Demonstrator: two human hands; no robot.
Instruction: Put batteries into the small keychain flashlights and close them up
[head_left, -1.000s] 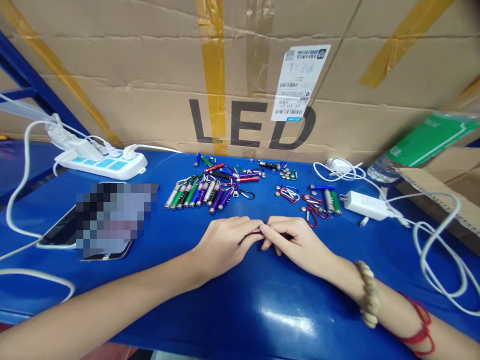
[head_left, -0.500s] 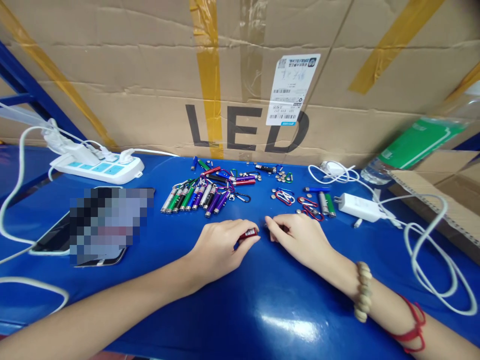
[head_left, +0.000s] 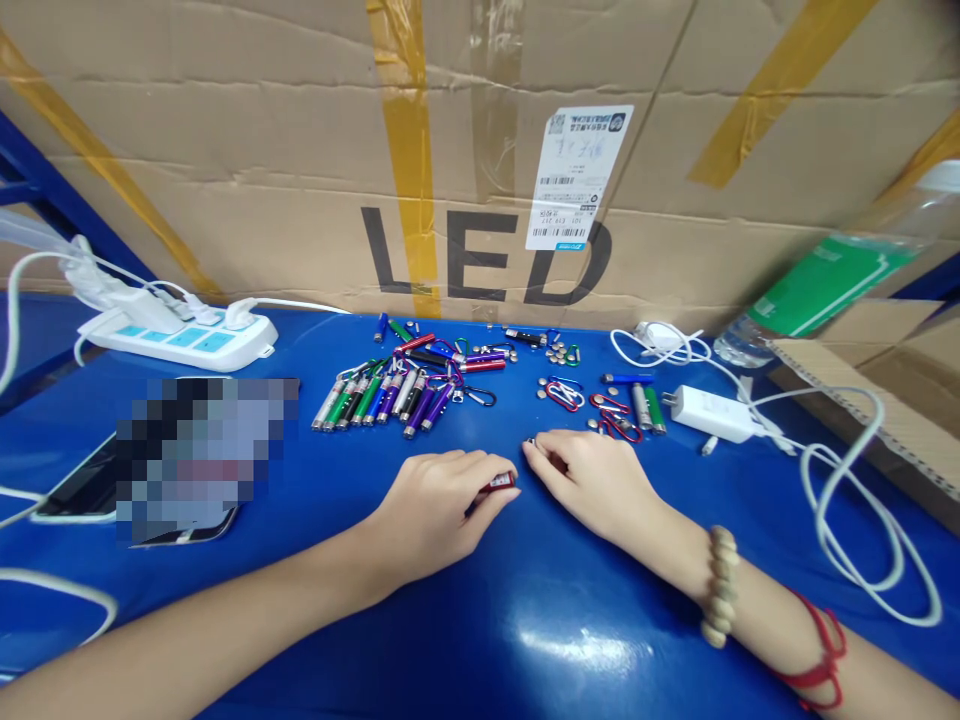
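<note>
My left hand [head_left: 442, 510] is closed on a red mini laser penlight [head_left: 501, 481], gripping it between thumb and fingers. Most of its barrel is hidden in the hand; a printed label shows. My right hand [head_left: 589, 475] is closed a little way to the right, its fingertips pinching a small metal piece [head_left: 531, 440] too small to make out fully. Beyond the left hand lies a row of coloured penlights [head_left: 375, 400] with clips. Past the right hand are red carabiner clips [head_left: 619, 425], button cells [head_left: 556, 352], and a silver penlight [head_left: 643, 408] beside a green one [head_left: 655, 410].
Two phones lie at left, a black-screened one [head_left: 82, 490] partly under another [head_left: 217, 500]. Behind them sits a white power strip [head_left: 247, 345]. A charger [head_left: 712, 413] with looped cable, a bottle [head_left: 825, 280] and an open carton [head_left: 862, 400] occupy the right. A large cardboard box [head_left: 300, 150] stands behind.
My hands, touching at the fingertips a second ago, have moved apart. The red penlight stays in my left hand, and a small metal piece now shows at my right fingertips. The view has shifted slightly.
</note>
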